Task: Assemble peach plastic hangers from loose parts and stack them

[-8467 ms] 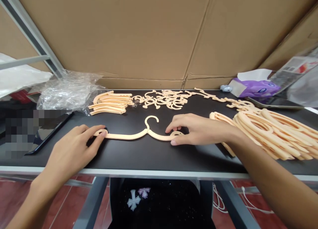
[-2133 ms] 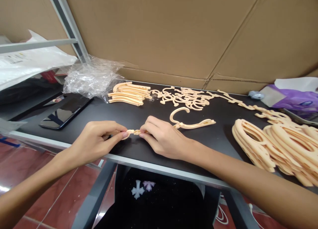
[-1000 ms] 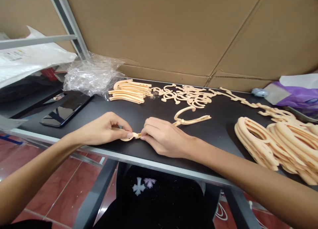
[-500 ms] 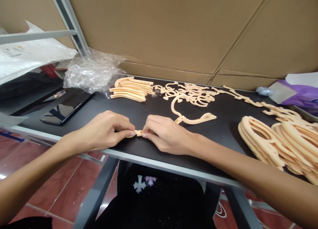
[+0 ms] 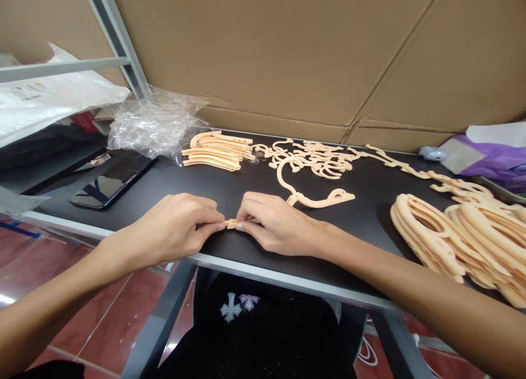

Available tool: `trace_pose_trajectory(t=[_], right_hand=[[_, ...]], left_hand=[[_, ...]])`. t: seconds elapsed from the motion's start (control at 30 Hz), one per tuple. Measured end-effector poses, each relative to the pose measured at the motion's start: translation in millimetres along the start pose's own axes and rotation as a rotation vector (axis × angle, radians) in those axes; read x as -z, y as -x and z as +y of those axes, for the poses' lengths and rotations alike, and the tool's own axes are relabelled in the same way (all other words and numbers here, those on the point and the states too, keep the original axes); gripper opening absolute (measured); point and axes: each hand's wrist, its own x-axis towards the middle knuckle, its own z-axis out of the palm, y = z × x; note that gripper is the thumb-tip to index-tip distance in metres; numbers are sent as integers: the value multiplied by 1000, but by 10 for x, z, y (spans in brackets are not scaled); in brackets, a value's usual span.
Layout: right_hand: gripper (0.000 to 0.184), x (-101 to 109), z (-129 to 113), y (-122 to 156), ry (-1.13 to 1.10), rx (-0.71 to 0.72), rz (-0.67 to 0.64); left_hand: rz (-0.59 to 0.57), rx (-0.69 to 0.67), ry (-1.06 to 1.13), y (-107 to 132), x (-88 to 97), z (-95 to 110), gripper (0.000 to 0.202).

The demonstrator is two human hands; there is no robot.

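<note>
Left hand [image 5: 184, 231] is pinching one bit of a peach hanger [image 5: 320, 204] between thumb and fingers, and right hand [image 5: 273, 224] is pinching it just beside that, so the fingertips nearly meet. Most of the pinched part is hidden. The hanger pokes out past the right hand, hook toward 2 o'clock, other arm nearer 3, all over the black surface [image 5: 255, 190].

Going outward from there: stacked curved strips [image 5: 217, 151] just shy of 12, a tangle of small hook parts [image 5: 314, 160] at 2, a heap of oval-holed pieces [image 5: 441, 236] at 3. Purple packet [image 5: 489, 157] sits between 2 and 3, markings too blurry to read. Dark phone [image 5: 113, 182] between 9 and 10, crinkly clear plastic [image 5: 154, 124] around 10:30. White bag [image 5: 57, 105] at 10 has a printed label, but it's too small to make out.
</note>
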Motion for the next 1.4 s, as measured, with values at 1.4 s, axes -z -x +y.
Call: trace_pose_trajectory(t=[1.4], right_hand=[[28,545,-21,681,783,-487,124]], left_hand=[[247,98,-239,157,-145,-378,38]])
